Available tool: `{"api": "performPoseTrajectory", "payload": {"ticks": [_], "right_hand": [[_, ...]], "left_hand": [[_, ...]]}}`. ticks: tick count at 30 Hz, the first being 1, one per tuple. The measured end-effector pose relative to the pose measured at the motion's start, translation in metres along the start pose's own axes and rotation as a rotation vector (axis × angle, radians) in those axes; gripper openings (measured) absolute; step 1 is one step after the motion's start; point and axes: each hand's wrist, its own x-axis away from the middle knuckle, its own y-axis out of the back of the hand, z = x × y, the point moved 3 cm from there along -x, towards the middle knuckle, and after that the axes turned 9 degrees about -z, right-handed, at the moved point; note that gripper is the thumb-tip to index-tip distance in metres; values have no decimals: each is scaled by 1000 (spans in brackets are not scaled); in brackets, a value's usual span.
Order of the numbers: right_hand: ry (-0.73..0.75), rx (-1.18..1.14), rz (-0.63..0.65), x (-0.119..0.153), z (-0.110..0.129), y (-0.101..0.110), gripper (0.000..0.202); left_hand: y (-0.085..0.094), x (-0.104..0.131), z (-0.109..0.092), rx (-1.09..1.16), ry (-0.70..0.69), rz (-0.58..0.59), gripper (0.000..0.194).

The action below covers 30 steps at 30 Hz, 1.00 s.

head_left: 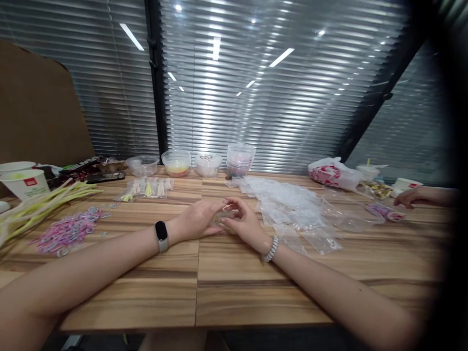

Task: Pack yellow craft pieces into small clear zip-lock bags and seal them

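My left hand [200,218], with a watch on its wrist, rests at the middle of the wooden table, fingers curled. Facing it, my right hand [245,225] wears a grey coil band, its thumb and fingers bent in a pinch. Between the two hands is a small see-through piece that looks like a clear plastic bag [221,218]; fingers cover much of it, and its contents cannot be made out. Just right of my right hand lies a spread heap of clear plastic bags [288,202]. Pink and purple small rubber bands [71,231] lie left of my left arm.
Clear tubs [177,163] line the back of the table [146,287]. Small filled bags [148,187] lie before them. Yellow strips [40,207] and paper cups [27,184] are at left. At right are a white-and-red bag [334,173] and another person's hand [411,196].
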Motion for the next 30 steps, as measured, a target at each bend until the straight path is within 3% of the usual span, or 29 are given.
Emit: {"api": "performPoseTrajectory", "payload": {"ticks": [8, 17, 27, 30], "right_hand": [[-25, 23, 92, 5, 0, -5, 57], [21, 79, 122, 5, 1, -7, 55], [-32, 13, 147, 4, -2, -6, 51], [-18, -4, 161, 3, 0, -7, 42]], "left_hand": [[4, -8, -10, 7, -105, 41, 47], [1, -7, -10, -1, -110, 95, 48], [1, -5, -5, 31, -16, 113, 57], [2, -5, -4, 48, 24, 101, 60]]}}
